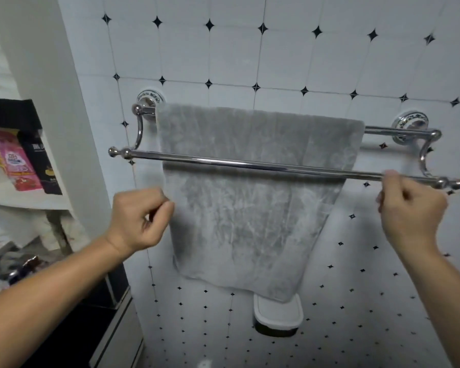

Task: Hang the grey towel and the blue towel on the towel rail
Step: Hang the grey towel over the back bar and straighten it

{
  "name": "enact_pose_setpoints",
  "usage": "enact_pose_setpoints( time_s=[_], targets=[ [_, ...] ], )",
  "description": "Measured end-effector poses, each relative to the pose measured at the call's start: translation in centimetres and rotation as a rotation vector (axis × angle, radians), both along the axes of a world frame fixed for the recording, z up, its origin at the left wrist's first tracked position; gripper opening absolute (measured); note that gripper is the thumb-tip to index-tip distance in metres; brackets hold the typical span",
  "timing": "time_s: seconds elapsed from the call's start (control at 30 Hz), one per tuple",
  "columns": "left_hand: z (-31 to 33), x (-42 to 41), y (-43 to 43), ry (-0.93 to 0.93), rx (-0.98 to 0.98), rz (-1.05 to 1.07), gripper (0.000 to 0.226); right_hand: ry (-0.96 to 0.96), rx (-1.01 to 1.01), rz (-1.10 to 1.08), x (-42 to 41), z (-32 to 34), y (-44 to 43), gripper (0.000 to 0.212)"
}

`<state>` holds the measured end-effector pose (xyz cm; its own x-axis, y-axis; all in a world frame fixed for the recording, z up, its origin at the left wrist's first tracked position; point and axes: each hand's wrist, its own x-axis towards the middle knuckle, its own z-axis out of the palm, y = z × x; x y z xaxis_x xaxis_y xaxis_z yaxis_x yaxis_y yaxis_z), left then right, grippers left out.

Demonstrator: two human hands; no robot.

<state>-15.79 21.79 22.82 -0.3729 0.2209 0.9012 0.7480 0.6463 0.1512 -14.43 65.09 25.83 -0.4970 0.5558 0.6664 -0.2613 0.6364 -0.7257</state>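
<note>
White wall tiles (pixel 276 54) with small black diamonds fill the background, and a shiny metal towel rail (pixel 223 161) with two bars is fixed on them. The grey towel (pixel 250 221) hangs over the back bar (pixel 383 130), spread nearly across its whole width, and it falls down behind the front bar. The left hand (pixel 138 219) is just beside the left edge of the towel, below the front bar; its fingers (pixel 165 208) are curled with the thumb close to them, and I cannot tell if they pinch the edge or only stay near it. The right hand (pixel 412 208) is near the right end of the front bar, apart from the towel, with the fingers (pixel 392 176) curled together and nothing inside them; the top finger reaches the bar, but contact is not clear. At the left a shelf (pixel 24 200) carries a pink packet (pixel 19 166) and a black box (pixel 43 166). Below the towel stands a white container (pixel 276 314) with a dark base.
</note>
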Motion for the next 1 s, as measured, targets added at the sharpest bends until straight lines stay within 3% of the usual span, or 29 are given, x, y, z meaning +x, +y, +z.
enact_pose_setpoints(
  time_s=[0.07, 0.13, 0.17, 0.2, 0.3, 0.4, 0.63, 0.73, 0.83, 0.9, 1.0],
  targets=[
    [-4.6, -0.9, -1.1, -0.288, -0.055, 0.211, 0.043, -0.223, -0.022, 0.105, -0.6, -4.3, 0.0, 0.043],
    [-6.0, -3.3, -2.1, -0.578, 0.145, 0.318, 0.029, -0.404, -0.067, 0.264, -2.4, -6.7, 0.4, 0.022],
    [-6.0, -4.6, -2.3, -0.7, 0.303, 0.269, 0.017, -0.471, -0.102, 0.342, -3.3, -6.9, 0.5, 0.015],
    [-5.8, -5.9, -2.4, -0.802, 0.409, 0.188, 0.014, -0.502, -0.151, 0.437, -4.3, -6.8, 0.5, 0.027],
    [-5.5, -8.7, -1.5, -0.965, 0.485, 0.013, 0.022, -0.49, -0.279, 0.641, -6.7, -7.0, -0.1, 0.035],
    [-6.6, -9.3, -0.5, -0.978, 0.506, 0.064, 0.04, -0.544, -0.252, 0.552, -7.1, -8.7, -1.3, 0.028],
    [-8.0, -9.0, -1.3, -0.979, 0.498, 0.048, 0.036, -0.52, -0.252, 0.538, -6.2, -9.6, -0.9, 0.01],
    [-7.8, -8.7, -1.0, -0.961, 0.526, 0.041, 0.035, -0.521, -0.244, 0.522, -6.3, -9.3, -1.4, 0.014],
    [-7.2, -8.3, -0.8, -0.926, 0.637, -0.049, 0.015, -0.383, -0.206, 0.438, -6.0, -8.8, -1.4, 0.03],
    [-6.4, -8.1, -0.7, -0.867, 0.754, -0.087, 0.021, -0.241, -0.25, 0.423, -5.7, -8.4, -1.5, 0.035],
    [-5.5, -8.1, -0.5, -0.833, 0.79, -0.095, 0.027, -0.246, -0.237, 0.497, -5.4, -8.3, -1.9, 0.033]
  ],
)
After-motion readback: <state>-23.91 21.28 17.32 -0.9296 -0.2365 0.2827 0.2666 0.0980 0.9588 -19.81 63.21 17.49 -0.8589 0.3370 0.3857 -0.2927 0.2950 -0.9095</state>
